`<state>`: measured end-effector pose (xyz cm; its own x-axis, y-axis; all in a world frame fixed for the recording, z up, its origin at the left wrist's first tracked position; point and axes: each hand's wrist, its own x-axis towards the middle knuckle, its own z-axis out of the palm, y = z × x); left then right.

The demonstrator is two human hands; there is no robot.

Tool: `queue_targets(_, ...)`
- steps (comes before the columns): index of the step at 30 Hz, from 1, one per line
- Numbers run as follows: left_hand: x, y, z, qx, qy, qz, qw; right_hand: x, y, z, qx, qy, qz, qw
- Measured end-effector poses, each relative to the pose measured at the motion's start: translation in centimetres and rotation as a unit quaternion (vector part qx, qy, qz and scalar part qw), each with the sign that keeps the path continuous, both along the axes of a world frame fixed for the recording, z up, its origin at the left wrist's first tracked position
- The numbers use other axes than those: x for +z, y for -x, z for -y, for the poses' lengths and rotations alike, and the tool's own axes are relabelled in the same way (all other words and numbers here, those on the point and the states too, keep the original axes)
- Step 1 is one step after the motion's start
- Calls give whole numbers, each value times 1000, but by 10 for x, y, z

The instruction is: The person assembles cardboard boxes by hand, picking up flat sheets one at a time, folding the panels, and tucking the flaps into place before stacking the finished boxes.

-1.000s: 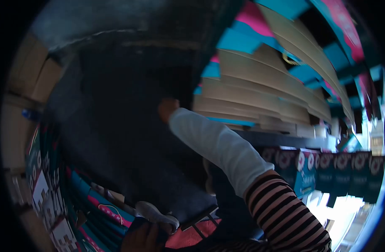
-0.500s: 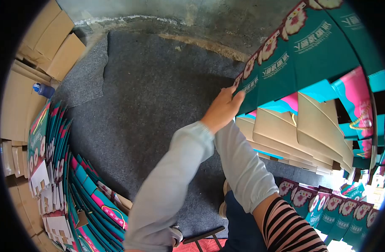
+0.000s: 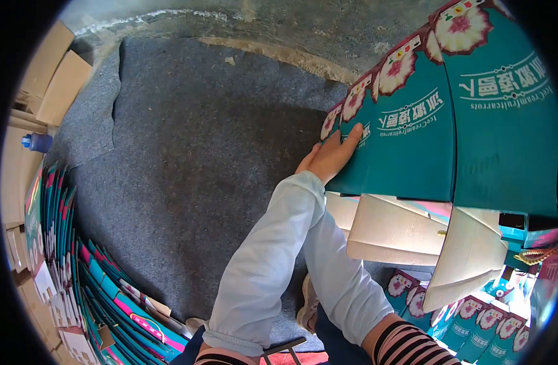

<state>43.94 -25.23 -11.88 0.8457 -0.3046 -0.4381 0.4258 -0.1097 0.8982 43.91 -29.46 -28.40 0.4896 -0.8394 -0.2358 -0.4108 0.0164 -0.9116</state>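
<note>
Left hand (image 3: pixel 332 155) flat on the teal carton sheet (image 3: pixel 413 134), fingers pressed together, right hand hidden beneath, grey carpet (image 3: pixel 188 170) below

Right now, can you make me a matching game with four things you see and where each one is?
Things:
1. teal printed carton
2. blue bottle
3. grey carpet
4. fanned flat cartons

Places:
A. spread over the middle of the floor
B. far left, by the brown cardboard
C. bottom left, overlapping in a curved row
D. upper right, with a hand on its edge

Pairs: 1-D, 2-B, 3-A, 4-C
</note>
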Motion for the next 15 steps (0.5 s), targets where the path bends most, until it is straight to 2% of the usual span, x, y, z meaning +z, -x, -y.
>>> queue_targets(5, -6, -3, 8, -28, -21, 21, 999, -23, 5, 20, -9, 2, -6, 1000)
queue_targets(8, 19, 6, 17, -66, -26, 7, 997, -28, 15, 44, -15, 11, -13, 1000)
queue_targets(15, 24, 26, 97, -115, -9, 23, 993, -34, 42, 137, -37, 36, -40, 998)
